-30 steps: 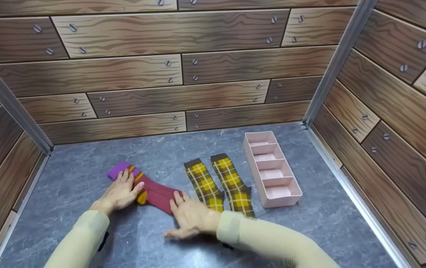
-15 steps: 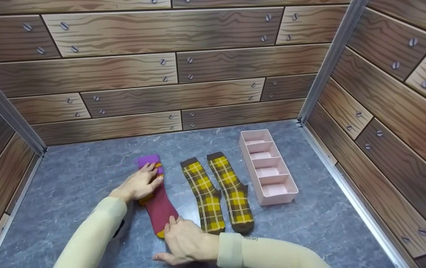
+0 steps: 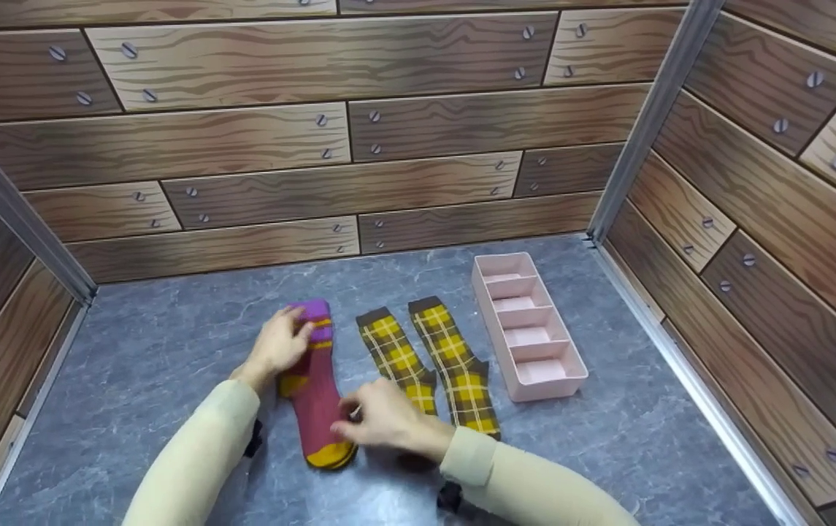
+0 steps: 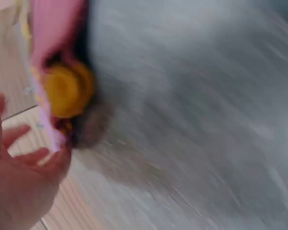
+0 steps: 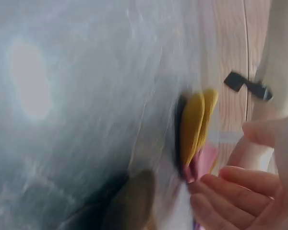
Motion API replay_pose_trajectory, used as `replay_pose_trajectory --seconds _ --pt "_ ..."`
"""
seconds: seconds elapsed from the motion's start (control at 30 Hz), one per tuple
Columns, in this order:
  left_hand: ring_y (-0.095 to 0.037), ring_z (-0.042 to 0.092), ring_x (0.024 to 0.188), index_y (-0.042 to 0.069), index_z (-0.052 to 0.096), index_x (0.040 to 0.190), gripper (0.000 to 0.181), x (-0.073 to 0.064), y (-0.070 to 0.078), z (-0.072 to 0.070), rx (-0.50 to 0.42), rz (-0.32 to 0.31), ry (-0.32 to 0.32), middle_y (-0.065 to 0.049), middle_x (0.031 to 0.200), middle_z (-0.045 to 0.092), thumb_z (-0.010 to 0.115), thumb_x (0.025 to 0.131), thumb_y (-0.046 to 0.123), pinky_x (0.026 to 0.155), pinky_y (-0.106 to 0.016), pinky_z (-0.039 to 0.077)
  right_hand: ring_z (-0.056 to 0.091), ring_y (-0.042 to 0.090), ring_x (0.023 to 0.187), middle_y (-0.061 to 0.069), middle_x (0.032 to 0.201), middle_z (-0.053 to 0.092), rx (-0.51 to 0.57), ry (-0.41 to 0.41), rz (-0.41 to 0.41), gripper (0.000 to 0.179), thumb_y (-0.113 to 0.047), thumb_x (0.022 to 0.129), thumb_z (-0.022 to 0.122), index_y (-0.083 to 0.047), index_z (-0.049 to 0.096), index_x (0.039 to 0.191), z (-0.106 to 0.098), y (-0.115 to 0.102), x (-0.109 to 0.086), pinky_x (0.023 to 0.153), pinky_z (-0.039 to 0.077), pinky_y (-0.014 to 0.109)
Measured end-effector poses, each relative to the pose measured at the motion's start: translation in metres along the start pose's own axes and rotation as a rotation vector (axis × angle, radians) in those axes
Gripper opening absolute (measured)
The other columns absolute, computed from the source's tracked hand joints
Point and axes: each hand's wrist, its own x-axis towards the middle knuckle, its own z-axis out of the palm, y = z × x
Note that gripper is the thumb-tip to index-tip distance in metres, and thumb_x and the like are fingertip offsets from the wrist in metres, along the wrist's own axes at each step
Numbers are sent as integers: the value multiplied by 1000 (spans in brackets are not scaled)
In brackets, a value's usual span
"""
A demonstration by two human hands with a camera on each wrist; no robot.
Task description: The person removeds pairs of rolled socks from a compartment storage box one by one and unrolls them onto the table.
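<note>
A maroon sock pair (image 3: 319, 398) lies heel to the left, with purple cuffs and mustard stripes, heels and toes. Two layered toes (image 5: 194, 127) show in the right wrist view. My left hand (image 3: 280, 342) touches the purple cuff, its fingers loosely bent. In the blurred left wrist view, the left hand (image 4: 31, 177) sits beside the cuff below the yellow heel (image 4: 65, 91). My right hand (image 3: 388, 418) is at the toe end, thumb apart from the bent fingers; its fingertips lie against the sock's edge in the right wrist view. It partly hides a yellow-brown plaid sock (image 3: 399, 354).
A second plaid sock (image 3: 454, 365) lies right of the first. Beyond it stands a pink four-sided organizer box (image 3: 528, 329) with several compartments. Wood-print walls (image 3: 242, 139) enclose the grey marbled surface (image 3: 169, 351) at the back and sides.
The maroon socks have turned from slanting rightward to nearly upright in view and shifted right. My left hand moved right with the cuff; the right hand's fingers went from spread to bent.
</note>
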Motion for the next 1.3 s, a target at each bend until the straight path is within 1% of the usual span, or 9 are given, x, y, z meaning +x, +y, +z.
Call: replay_pose_trajectory --seconds 0.13,0.17,0.23,0.33,0.47,0.6,0.83,1.03,1.3 --pt "-50 58 152 0 58 161 55 15 3 -8 -150 -256 35 -32 161 61 58 108 16 131 -62 45 70 -2 71 4 94 87 196 80 131 18 -18 94 89 -7 88 107 0 8 3 67 61 14" --pt "-47 61 149 3 60 161 55 23 -6 -6 -170 -314 52 -29 159 64 58 107 16 129 -58 49 71 0 73 4 93 87 226 92 155 15 -15 93 89 -6 88 105 0 9 4 70 62 16" --pt "-40 67 142 7 64 158 55 38 -21 -4 -214 -408 88 -25 156 68 56 104 15 121 -49 56 74 3 75 4 91 87 249 104 190 12 -10 91 88 -7 88 103 0 10 5 76 64 19" --pt "-30 72 123 4 63 158 58 46 -26 -7 -377 -503 108 -25 150 70 52 101 11 106 -42 65 75 5 76 3 89 87 261 110 246 13 -8 89 89 -8 89 102 0 11 6 79 65 22" --pt "-24 70 111 0 50 167 63 34 0 -21 -617 -597 85 -25 144 68 45 104 5 103 -42 69 78 13 69 5 86 86 346 72 341 13 -6 90 90 -7 88 103 0 12 7 68 67 26" --pt "-23 71 116 -1 45 169 60 29 7 -23 -681 -645 66 -24 152 66 47 110 8 109 -42 66 76 18 61 7 83 84 450 32 405 15 2 92 84 -2 86 107 0 12 7 56 66 30" --pt "-29 67 135 -2 49 167 59 32 -3 -17 -678 -641 61 -27 161 63 62 112 16 105 -37 64 78 19 63 15 85 84 589 15 461 15 7 94 79 1 85 106 2 11 9 58 68 33" --pt "-22 69 121 0 62 158 54 32 -4 -16 -615 -626 69 -23 152 69 71 109 19 89 -29 63 75 16 59 18 83 84 695 -2 499 11 5 94 80 0 85 103 3 10 11 58 68 33" --pt "-16 70 98 5 80 137 36 35 1 -12 -485 -583 109 -17 133 79 80 102 15 70 -22 60 68 13 52 15 73 80 625 -1 508 9 -2 97 82 -4 86 89 5 9 9 49 63 28"
